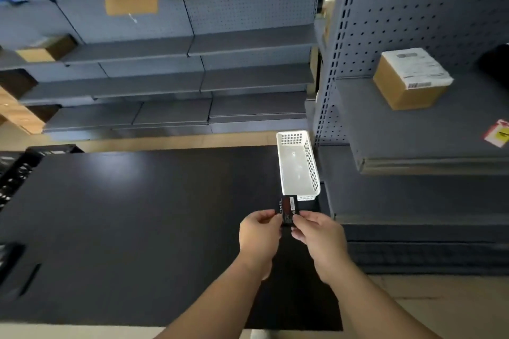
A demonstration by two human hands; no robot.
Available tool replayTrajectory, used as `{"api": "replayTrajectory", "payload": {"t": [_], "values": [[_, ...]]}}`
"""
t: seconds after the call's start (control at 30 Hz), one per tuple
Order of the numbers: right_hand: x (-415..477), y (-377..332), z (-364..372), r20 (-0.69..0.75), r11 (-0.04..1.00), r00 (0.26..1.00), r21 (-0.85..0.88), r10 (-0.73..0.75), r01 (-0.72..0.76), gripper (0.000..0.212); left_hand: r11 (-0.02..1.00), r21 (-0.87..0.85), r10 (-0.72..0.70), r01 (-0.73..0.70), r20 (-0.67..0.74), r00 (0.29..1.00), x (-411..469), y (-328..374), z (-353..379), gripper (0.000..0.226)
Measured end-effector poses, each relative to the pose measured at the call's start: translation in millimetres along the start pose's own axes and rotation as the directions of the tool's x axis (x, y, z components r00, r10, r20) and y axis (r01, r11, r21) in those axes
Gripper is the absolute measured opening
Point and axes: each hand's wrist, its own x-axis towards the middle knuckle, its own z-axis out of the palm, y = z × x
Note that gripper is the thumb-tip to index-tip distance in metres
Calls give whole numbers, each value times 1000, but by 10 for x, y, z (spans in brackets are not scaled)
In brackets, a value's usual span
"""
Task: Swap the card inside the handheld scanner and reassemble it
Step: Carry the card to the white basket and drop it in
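Observation:
A small flat black piece with a red patch and white print [287, 209] is held upright above the right part of the black table [137, 215]. I cannot tell whether it is the scanner's battery, its cover or the scanner itself. My left hand [260, 231] pinches its left edge with thumb and fingers. My right hand [319, 237] pinches its right edge the same way. No loose card shows; the piece's lower end is hidden behind my fingers.
A white perforated basket [298, 165], with nothing visible inside, stands on the table's far right corner just beyond my hands. A black crate [16, 170] sits at the table's left edge. Grey shelving stands behind and to the right, with a labelled cardboard box [410, 80] on the right shelf.

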Motion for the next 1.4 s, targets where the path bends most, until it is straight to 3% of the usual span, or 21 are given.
{"api": "replayTrajectory", "payload": {"t": [0.33,0.5,0.73,0.9,1.0,1.1,1.17,1.2,1.27,1.33,1.4], "values": [[1103,-70,76,-208,982,978,-181,17,-55,15,995,74,-77,73,57,995,1029,23,688,13],[1824,25,172,-194,947,980,-305,44,-103,19,981,164,-101,107,-42,994,1594,-12,1020,17],[2364,210,241,-220,916,969,-355,113,-187,2,941,322,-88,105,-66,994,1945,-154,1223,27],[2488,238,297,-264,840,960,-499,88,-214,17,909,402,-108,108,-22,994,1931,-166,1306,29],[2435,192,318,-281,821,955,-522,90,-231,21,759,651,-22,-16,50,998,1941,-167,1317,28],[2419,227,332,-260,809,958,-534,119,-245,12,727,686,-75,10,64,995,1896,-45,1325,12],[2402,247,324,-237,805,963,-542,130,-242,7,484,856,-41,-183,231,972,1792,27,1283,28],[2389,248,314,-230,798,964,-551,134,-242,6,415,882,-54,-225,271,961,1804,22,1282,33],[2375,242,296,-230,800,965,-550,128,-238,8,377,886,-103,-272,332,938,1827,6,1257,34],[2327,198,287,-223,806,967,-545,126,-231,9,454,863,-82,-222,288,954,1771,21,1256,26],[2267,145,254,-190,818,974,-537,122,-207,11,764,645,-142,-30,213,967,1735,80,1239,9]]}}
